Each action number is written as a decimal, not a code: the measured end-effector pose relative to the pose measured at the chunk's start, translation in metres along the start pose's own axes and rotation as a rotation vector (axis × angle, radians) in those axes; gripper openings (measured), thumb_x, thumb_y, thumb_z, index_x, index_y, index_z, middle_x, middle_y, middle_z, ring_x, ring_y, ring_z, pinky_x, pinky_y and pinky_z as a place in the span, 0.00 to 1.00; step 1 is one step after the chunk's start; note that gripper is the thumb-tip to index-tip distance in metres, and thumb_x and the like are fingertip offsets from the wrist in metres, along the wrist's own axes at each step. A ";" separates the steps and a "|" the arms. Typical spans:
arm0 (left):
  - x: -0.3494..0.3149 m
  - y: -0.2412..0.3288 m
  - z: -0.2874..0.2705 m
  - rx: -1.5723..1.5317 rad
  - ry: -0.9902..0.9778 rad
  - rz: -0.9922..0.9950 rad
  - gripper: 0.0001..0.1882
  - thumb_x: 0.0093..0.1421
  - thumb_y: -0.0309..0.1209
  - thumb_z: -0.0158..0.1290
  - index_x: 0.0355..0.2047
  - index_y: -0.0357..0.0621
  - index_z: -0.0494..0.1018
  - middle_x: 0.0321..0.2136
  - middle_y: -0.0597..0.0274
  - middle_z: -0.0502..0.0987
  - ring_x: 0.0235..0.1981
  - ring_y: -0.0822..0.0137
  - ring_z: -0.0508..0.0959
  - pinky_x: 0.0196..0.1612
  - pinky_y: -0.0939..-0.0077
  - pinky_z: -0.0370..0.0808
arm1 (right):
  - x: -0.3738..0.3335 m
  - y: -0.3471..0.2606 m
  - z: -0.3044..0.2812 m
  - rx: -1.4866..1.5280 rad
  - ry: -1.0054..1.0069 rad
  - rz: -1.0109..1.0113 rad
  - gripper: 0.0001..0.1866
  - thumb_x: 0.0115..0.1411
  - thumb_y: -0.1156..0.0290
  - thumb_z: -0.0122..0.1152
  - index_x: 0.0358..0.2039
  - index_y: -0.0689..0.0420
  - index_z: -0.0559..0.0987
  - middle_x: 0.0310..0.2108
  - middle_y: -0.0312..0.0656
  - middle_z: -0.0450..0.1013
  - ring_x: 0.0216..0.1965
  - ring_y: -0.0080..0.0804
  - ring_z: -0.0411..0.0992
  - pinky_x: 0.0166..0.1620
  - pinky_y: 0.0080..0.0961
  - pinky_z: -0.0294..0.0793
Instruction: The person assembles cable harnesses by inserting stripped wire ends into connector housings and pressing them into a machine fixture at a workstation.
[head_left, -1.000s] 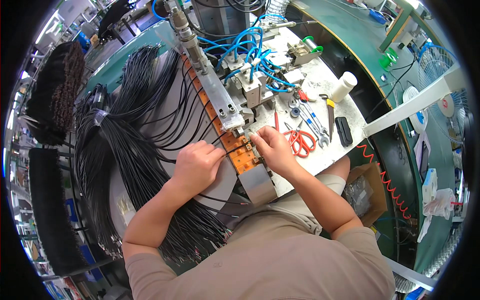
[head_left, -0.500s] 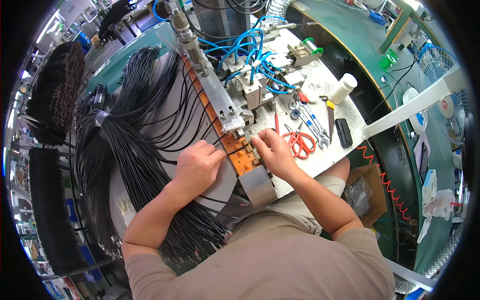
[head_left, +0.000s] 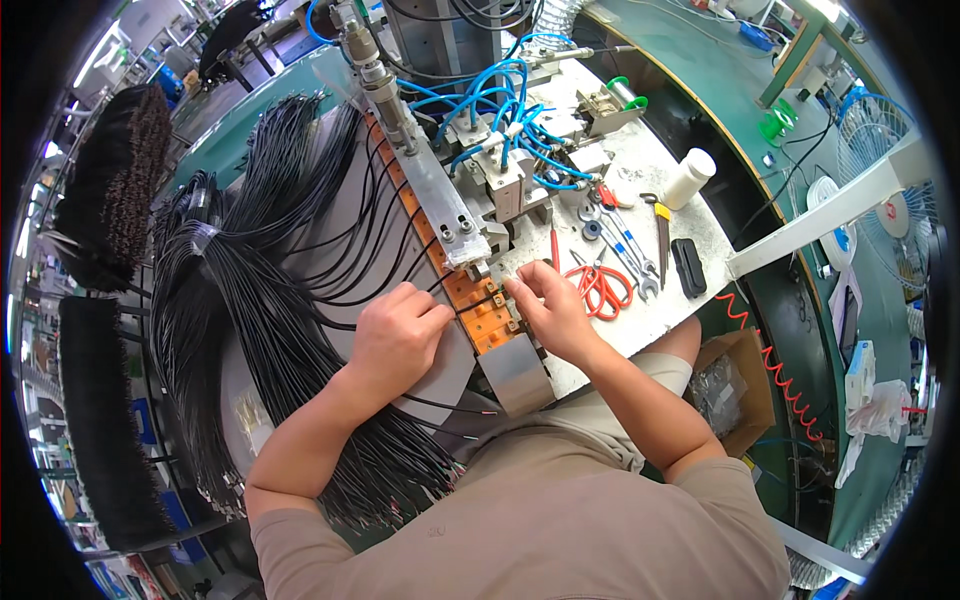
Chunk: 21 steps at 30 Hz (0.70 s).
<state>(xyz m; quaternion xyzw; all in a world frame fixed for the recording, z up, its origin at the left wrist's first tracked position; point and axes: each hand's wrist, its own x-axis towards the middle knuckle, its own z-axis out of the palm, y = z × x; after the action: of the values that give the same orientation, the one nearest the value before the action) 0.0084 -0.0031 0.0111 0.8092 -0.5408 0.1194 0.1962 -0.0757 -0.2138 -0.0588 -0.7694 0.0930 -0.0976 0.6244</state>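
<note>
A black cable [head_left: 473, 306] lies across the orange fixture strip [head_left: 488, 330], spanning the gap between my two hands. On its left side, my left hand [head_left: 402, 335] is closed with the cable pinched at the fingertips. My right hand [head_left: 552, 310] pinches the cable's other end at the strip's right edge; the fingers hide the tip. Above the hands, a metal bar [head_left: 432, 195] of the machine runs along the strip. Several more black cables from a large bundle [head_left: 265, 280] lead to the strip farther back. A grey metal block [head_left: 516, 375] sits at the strip's near end.
Right of the strip, red-handled scissors [head_left: 603, 292], wrenches [head_left: 628, 245], a black-handled tool [head_left: 687, 267] and a white bottle [head_left: 689, 178] lie or stand on the white tabletop. Blue air hoses [head_left: 500, 85] loop over the machine. A cardboard box [head_left: 735, 390] is at lower right.
Both hands have stayed almost in place at the strip, with only slight shifts of the fingers. The cable between them lies as before.
</note>
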 end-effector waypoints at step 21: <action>0.004 0.012 -0.018 -0.306 -0.217 0.023 0.06 0.50 0.27 0.62 0.30 0.44 0.79 0.24 0.62 0.77 0.27 0.58 0.77 0.30 0.66 0.74 | 0.005 -0.003 -0.010 0.295 0.010 0.238 0.09 0.68 0.67 0.57 0.33 0.58 0.72 0.21 0.27 0.65 0.22 0.13 0.60 0.25 0.15 0.58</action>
<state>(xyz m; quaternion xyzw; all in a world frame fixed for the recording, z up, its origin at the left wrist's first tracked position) -0.0010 -0.0022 0.0309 0.7717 -0.5799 -0.0501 0.2564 -0.0732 -0.2239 -0.0536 -0.6526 0.1709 -0.0395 0.7371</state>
